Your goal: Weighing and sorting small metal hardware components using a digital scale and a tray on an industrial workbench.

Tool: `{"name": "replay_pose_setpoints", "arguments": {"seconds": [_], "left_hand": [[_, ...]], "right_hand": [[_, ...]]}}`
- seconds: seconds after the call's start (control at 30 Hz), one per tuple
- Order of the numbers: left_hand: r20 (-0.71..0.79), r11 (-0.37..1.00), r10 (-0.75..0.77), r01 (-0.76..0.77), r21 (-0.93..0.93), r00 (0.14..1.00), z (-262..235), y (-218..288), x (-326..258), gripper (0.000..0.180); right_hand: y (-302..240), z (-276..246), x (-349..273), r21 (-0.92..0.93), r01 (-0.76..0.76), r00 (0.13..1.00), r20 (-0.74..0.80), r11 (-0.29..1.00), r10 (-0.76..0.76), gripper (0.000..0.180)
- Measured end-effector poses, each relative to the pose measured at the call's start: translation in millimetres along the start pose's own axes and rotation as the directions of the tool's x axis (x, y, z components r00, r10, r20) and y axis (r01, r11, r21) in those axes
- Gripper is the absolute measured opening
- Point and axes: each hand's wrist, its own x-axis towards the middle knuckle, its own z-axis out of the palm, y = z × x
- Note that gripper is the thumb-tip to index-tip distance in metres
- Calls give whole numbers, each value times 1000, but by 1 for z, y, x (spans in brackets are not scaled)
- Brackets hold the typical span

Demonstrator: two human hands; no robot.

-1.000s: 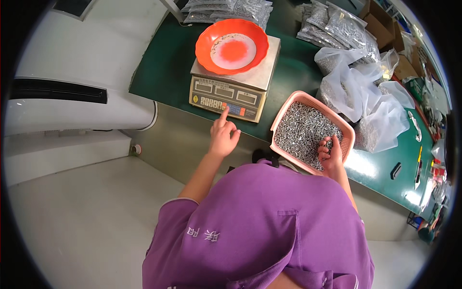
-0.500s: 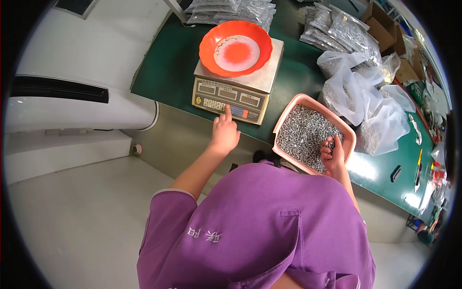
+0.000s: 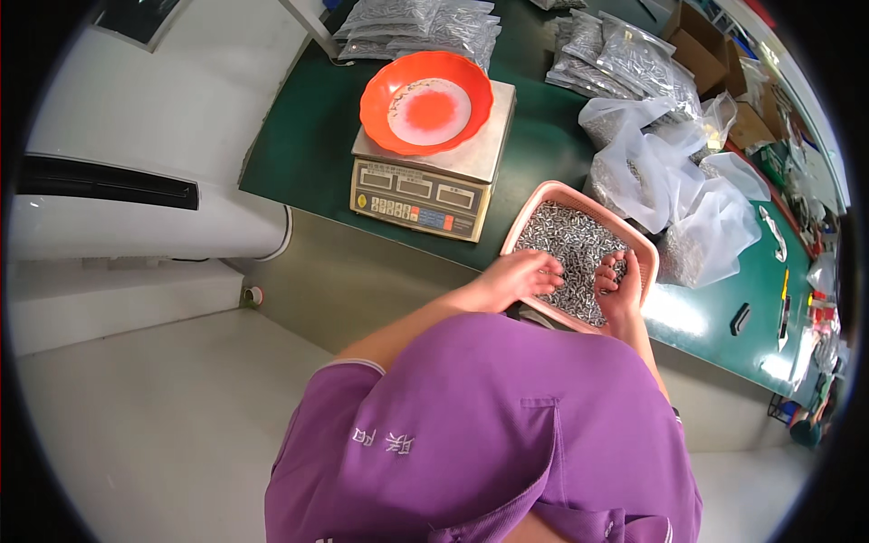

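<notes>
A pink plastic basket (image 3: 579,194) on the bench's near edge holds a heap of small shiny metal cylinders (image 3: 570,237). My left hand (image 3: 518,279) reaches over its near left rim, fingers stretched toward the pieces and nothing visible in them. At the right side of the basket my right hand (image 3: 620,291) is palm up, its fingers curled around several small metal cylinders. Left of the basket, an orange scalloped bowl (image 3: 378,100) rests on the steel plate of a weighing scale (image 3: 416,201). The bowl has a pale bottom and no metal pieces show in it.
White plastic bags of metal pieces (image 3: 715,240) stand right of the basket on the green bench (image 3: 299,145). Filled clear bags (image 3: 416,23) are stacked behind the scale, more (image 3: 625,54) at the back right. Cardboard boxes (image 3: 697,54) stand beyond; a black object (image 3: 741,319) lies at right.
My left hand has left the scale's keypad and moved right to the basket. My right hand stays at the basket's right side, fingers still curled. The view has shifted slightly.
</notes>
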Motion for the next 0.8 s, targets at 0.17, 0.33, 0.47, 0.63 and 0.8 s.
{"name": "replay_pose_setpoints", "arguments": {"seconds": [0.17, 0.33, 0.47, 0.63, 0.8], "left_hand": [[-7, 908, -417, 416, -45, 909, 32, -35, 80, 41], [45, 890, -348, 345, -297, 936, 54, -45, 109, 18], [38, 874, -322, 312, -373, 946, 52, -48, 113, 21], [-59, 894, -372, 341, -291, 926, 54, -42, 108, 22], [-100, 920, -364, 340, -196, 926, 34, -43, 107, 24]], "right_hand": [[15, 32, -15, -46, 233, 972, 24, 971, -232, 26], [23, 23, -21, -698, 620, 701, 288, 359, -652, 26], [20, 27, -25, -494, 744, 268, 837, -449, -477, 3], [7, 8, -20, -398, 727, 236, 910, -560, -340, 9], [-1, 7, -32, -374, 679, 342, 923, -632, -179, 19]]}}
